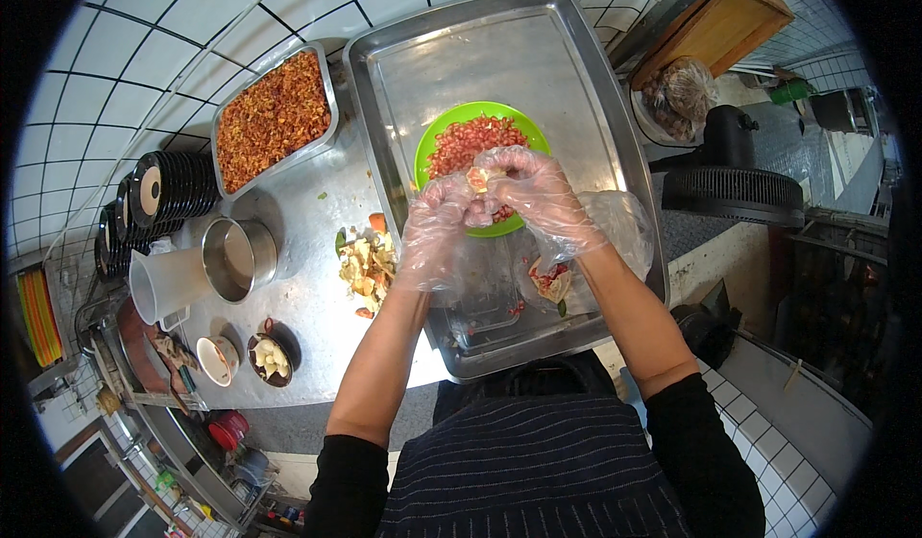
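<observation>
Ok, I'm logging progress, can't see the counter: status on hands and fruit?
Both gloved hands, left hand and right hand, shut on pomegranate piece. Over green bowl of seeds. Peel scrap on tray, nothing blocking.

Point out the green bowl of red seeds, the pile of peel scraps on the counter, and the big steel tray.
Round green plastic bowl [434, 136], head view: its bare left rim.
Pile of pale peel scraps [365, 264], head view: middle of the heap.
Large rectangular steel tray [499, 53], head view: bare floor above the bowl.

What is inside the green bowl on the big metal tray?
The green bowl holds red pomegranate seeds. The gloved left hand and right hand cover its near part.
</observation>
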Demonstrator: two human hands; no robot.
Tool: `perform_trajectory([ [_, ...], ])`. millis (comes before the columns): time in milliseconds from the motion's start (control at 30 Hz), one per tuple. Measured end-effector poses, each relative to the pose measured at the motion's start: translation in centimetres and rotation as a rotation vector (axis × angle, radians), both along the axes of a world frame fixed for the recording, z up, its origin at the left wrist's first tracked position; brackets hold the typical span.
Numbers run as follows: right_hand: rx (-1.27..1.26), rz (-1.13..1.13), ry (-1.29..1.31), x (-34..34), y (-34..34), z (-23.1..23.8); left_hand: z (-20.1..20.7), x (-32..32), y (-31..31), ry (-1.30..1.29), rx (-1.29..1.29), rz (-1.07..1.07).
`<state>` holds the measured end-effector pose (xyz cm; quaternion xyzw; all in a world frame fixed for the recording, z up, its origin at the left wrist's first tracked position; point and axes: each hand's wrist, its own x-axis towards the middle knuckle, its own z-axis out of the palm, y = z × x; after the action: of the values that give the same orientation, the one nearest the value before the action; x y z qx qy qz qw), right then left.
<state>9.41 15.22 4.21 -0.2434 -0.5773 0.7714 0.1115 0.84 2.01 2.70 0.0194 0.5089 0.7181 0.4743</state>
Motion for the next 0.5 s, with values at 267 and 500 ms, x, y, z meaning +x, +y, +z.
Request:
perform_trajectory([
  [267, -0.207, -0.024, 0.108, -0.1, -0.2, 0.6, 0.2, -0.7, -0.4, -0.050, 0.133, 0.003],
  [500, 0.581, -0.064, 0.058, -0.4, -0.1, -0.6, -0.5, -1.2, -0.5, 0.157, -0.012, 0.020],
])
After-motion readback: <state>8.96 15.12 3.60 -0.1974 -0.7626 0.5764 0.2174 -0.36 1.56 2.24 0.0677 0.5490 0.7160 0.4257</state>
